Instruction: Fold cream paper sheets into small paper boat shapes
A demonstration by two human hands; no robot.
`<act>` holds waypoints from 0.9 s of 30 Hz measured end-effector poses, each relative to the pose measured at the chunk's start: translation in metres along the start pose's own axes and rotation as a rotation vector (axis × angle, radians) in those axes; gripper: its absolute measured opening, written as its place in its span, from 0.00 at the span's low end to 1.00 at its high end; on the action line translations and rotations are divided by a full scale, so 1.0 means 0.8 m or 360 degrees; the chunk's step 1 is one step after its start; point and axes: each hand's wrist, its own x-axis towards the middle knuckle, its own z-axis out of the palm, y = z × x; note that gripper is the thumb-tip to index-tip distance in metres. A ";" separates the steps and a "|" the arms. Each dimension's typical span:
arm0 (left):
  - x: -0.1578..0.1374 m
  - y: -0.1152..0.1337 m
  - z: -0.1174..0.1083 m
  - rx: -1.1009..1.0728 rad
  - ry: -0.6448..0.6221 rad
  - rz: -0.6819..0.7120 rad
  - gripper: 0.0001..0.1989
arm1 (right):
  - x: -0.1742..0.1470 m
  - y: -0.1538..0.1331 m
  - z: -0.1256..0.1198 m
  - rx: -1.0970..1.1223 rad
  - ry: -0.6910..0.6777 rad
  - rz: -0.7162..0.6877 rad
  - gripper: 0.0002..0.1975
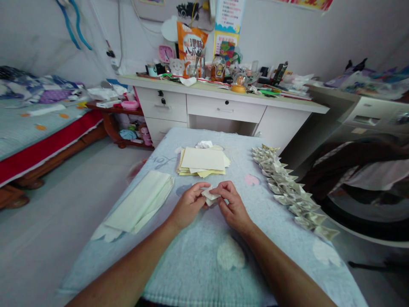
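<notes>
Between both hands, above the middle of the cloth-covered table (pixel 204 260), is a small folded piece of pale paper (pixel 210 196). My left hand (pixel 188 205) pinches its left side with thumb and fingers. From the right, my right hand (pixel 232 205) grips it, fingers bent over its edge. Just beyond the hands lies a stack of white and yellowish paper sheets (pixel 203 159). A long folded pale green sheet (pixel 140 200) lies to the left of my left hand. Rows of folded paper pieces with pointed ends (pixel 287 187) line the table's right side.
A crumpled white tissue (pixel 204 144) lies behind the paper stack. Past the table stands a white desk (pixel 223 111) crowded with jars, a snack bag (pixel 191 47) and a pink clock (pixel 165 53). A bed (pixel 41 123) is at left, a washing machine (pixel 367 115) at right.
</notes>
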 end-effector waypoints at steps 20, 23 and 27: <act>0.001 0.001 -0.001 -0.0011 0.0044 -0.0019 0.26 | 0.001 0.004 -0.004 0.0270 0.0092 0.0530 0.11; -0.001 0.003 0.001 0.0130 0.0018 -0.0042 0.19 | 0.002 0.007 -0.002 0.0457 -0.0016 0.0604 0.11; -0.003 0.002 0.003 0.0321 0.0002 -0.0022 0.14 | 0.001 0.008 0.001 0.0570 -0.0061 0.0603 0.12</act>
